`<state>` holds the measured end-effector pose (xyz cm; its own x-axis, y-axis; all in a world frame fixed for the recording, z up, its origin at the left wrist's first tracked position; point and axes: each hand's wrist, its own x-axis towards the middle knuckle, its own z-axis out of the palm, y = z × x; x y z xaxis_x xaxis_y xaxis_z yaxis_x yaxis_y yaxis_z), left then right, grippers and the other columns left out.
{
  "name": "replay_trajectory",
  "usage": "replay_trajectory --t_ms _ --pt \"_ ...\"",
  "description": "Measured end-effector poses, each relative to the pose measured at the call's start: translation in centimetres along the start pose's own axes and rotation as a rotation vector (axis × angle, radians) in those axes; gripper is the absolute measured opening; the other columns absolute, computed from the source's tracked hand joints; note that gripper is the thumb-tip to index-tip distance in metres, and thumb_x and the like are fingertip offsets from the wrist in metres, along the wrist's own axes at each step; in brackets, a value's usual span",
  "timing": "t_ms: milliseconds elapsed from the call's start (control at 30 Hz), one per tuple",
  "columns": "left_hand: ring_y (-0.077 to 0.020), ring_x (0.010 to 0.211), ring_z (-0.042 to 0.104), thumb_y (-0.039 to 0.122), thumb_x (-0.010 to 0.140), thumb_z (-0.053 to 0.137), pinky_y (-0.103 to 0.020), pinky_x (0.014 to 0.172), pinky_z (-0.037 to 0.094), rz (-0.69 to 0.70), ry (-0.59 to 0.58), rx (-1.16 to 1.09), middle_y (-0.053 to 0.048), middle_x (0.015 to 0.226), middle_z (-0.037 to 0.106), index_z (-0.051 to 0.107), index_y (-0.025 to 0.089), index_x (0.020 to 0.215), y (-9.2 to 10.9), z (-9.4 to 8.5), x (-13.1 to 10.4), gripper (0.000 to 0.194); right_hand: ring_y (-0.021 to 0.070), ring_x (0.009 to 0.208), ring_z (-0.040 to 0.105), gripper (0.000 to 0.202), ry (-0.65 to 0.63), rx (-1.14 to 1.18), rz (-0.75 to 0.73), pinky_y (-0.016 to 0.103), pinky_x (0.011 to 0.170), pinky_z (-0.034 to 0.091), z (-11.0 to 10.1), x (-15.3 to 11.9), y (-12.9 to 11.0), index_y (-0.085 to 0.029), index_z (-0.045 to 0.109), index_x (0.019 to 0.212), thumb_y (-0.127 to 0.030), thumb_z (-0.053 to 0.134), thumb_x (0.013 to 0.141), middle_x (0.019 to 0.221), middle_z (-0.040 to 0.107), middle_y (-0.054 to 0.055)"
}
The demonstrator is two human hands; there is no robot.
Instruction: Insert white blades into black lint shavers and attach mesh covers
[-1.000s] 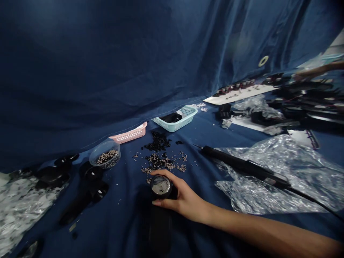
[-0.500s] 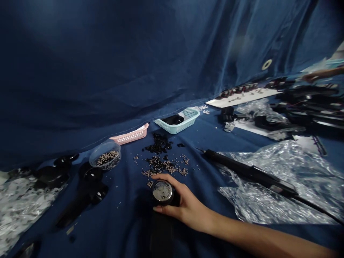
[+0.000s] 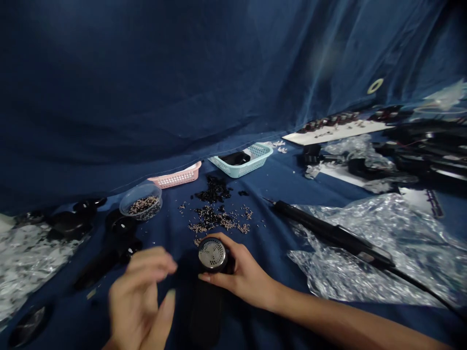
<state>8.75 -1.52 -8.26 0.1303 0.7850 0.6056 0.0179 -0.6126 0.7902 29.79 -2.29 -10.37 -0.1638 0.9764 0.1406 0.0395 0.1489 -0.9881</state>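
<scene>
My right hand (image 3: 242, 272) is wrapped round the head of a black fabric shaver (image 3: 212, 253), thumb on the near side and fingers on the far side. Its round, perforated metal face points up, and the dark handle runs toward me, hard to make out against the cloth. To its left, my left hand (image 3: 142, 296) is raised, slightly blurred, its thumb and fingers apart and nothing between them. Just beyond the shaver lie loose small screws (image 3: 226, 221) and a heap of small black parts (image 3: 213, 189).
An electric screwdriver (image 3: 328, 231) with a cord lies at right, partly over clear plastic wrap (image 3: 357, 272). Behind are a clear tub (image 3: 141, 200) of screws, a pink basket (image 3: 177, 179) and a blue basket (image 3: 246, 168). Black shaver bodies (image 3: 100, 265) lie left.
My left hand has come into view at the lower left. My right hand, still holding the shaver, appears slightly further left. The other person's hand at far right is out of view.
</scene>
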Motion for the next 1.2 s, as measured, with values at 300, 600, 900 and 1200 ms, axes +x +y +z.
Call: replay_trajectory --t_ms 300,600,900,1200 --pt "-0.0290 0.145 0.042 0.041 0.086 0.075 -0.048 0.124 0.027 -0.527 -0.468 -0.147 -0.003 0.158 0.044 0.048 0.038 0.144 -2.9 1.5 1.5 0.064 0.0209 0.099 0.069 0.050 -0.071 0.008 -0.062 0.034 0.092 0.054 -0.2 0.0 -0.5 -0.019 0.064 0.121 -0.024 0.083 0.075 0.108 0.073 0.003" --pt "-0.0294 0.136 0.055 0.026 0.067 0.091 -0.041 0.113 0.046 -0.489 -0.398 -0.268 -0.008 0.145 0.060 0.066 0.028 0.123 -3.0 2.5 1.0 0.061 0.0258 0.104 0.068 0.056 -0.132 -0.035 -0.059 0.040 0.095 0.054 -0.5 0.0 -0.8 -0.016 0.065 0.125 -0.019 0.084 0.073 0.117 0.073 0.009" --pt "-0.0237 0.103 0.073 0.021 0.054 0.097 -0.027 0.085 0.057 -0.662 -0.133 -0.362 -0.005 0.115 0.076 0.061 0.027 0.111 -2.7 2.4 1.0 0.068 0.0226 0.109 0.070 0.058 -0.164 0.146 0.026 0.039 0.094 0.060 -0.5 -0.3 -1.1 -0.021 0.052 0.138 -0.030 0.076 0.086 0.131 0.066 0.011" --pt "-0.0206 0.102 0.073 0.040 0.056 0.096 -0.025 0.086 0.056 -0.872 0.179 -0.412 -0.006 0.116 0.075 0.060 0.025 0.130 -2.5 2.1 2.7 0.083 0.0101 0.063 0.069 0.054 -0.118 0.346 0.240 0.024 0.055 0.063 -1.7 1.2 -0.2 -0.017 0.055 0.121 -0.047 0.079 0.083 0.100 0.070 0.006"
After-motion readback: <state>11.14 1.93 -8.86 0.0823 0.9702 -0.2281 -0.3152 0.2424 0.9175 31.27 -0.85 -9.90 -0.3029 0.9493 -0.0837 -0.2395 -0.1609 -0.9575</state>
